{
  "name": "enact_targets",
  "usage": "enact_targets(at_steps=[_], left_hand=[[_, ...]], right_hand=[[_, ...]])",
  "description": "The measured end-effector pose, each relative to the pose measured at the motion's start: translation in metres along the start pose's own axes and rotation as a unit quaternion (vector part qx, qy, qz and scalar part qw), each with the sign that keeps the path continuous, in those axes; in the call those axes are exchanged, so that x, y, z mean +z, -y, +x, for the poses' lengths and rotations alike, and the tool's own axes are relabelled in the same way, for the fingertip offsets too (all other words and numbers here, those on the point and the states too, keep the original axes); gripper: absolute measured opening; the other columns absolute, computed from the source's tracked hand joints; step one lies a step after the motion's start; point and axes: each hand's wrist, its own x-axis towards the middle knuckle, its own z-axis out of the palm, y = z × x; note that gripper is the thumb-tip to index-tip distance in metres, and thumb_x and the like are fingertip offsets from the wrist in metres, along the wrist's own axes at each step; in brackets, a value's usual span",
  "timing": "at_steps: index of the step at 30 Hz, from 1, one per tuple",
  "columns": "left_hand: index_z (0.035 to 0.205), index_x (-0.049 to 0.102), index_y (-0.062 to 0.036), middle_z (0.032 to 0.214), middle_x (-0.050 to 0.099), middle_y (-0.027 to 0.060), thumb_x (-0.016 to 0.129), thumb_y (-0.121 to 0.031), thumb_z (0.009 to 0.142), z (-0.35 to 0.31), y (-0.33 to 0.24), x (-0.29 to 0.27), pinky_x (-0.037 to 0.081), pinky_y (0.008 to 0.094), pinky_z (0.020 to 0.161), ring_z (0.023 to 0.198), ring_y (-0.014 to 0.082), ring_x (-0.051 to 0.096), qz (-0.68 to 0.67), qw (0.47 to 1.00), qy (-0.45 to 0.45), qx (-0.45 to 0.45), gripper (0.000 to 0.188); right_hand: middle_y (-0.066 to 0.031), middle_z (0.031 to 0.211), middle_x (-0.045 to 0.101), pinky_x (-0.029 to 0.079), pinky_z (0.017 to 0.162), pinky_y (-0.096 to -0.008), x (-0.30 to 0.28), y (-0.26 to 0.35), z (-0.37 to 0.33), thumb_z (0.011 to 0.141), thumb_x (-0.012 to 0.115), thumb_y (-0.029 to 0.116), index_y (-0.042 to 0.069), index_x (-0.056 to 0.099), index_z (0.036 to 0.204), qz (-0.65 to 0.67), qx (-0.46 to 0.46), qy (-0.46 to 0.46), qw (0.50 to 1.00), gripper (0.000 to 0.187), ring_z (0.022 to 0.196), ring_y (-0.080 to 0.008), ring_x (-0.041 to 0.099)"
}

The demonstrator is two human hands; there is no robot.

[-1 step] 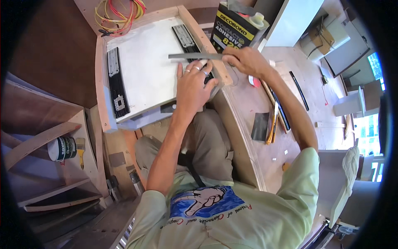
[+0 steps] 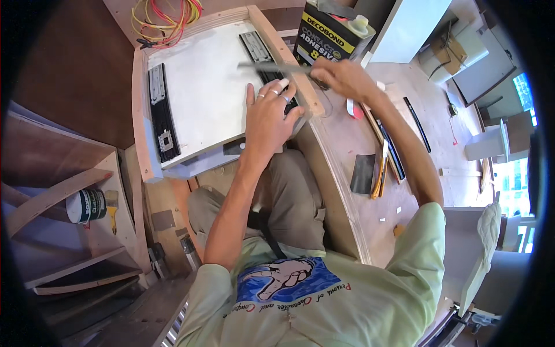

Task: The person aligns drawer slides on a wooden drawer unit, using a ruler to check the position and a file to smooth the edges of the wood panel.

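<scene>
My right hand (image 2: 344, 80) is closed round one end of a long, thin, flat grey strip (image 2: 272, 67). Motion blurs the strip, and I cannot tell whether it is a file or a blade. It reaches left over a white panel (image 2: 202, 87) in a wooden frame. Lower down, my left hand (image 2: 270, 113) rests palm down on the panel's right side with its fingers apart. Its fingertips are by a black and silver drawer slide (image 2: 256, 46), which they partly cover. One finger has a white wrap at its tip. A matching drawer slide (image 2: 157, 87) lies along the panel's left side.
A can of adhesive (image 2: 332, 34) stands behind my right hand. On the worktop to the right are a utility knife (image 2: 380, 176), a dark square sheet (image 2: 363, 173) and a tape roll (image 2: 354, 109). Coiled wires (image 2: 167, 20) hang at the back; a small tub (image 2: 85, 206) sits left.
My right hand and the grey strip have shifted slightly up, away from my left hand. The strip is more blurred. My left hand stays in place.
</scene>
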Motion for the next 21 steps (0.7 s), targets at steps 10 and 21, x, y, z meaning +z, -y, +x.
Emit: enact_targets(at_steps=[10,21], left_hand=[[0.123,0.068,-0.0061,0.131,0.063,0.0106,0.074,-0.031,0.084,-0.004,0.000,0.004,0.025,0.0588,0.115,0.129,0.0284,0.052,-0.013,1.000,0.007,-0.001,0.047],[0.125,0.067,-0.0064,0.132,0.062,0.0096,0.074,-0.030,0.084,-0.006,-0.004,0.002,0.026,0.0580,0.115,0.128,0.0292,0.053,-0.009,1.000,0.023,-0.001,0.048]], right_hand=[[-0.0188,0.076,0.066,0.050,0.067,-0.0509,0.008,-0.010,-0.002,0.103,0.047,0.042,0.012,0.063,0.105,0.011,-0.007,-0.032,0.999,0.034,0.075,-0.0425,0.065],[-0.0182,0.079,0.067,0.050,0.066,-0.0505,0.000,-0.012,-0.001,0.102,0.050,0.042,0.014,0.062,0.105,-0.025,-0.003,-0.006,1.000,0.032,0.077,-0.0426,0.065]])
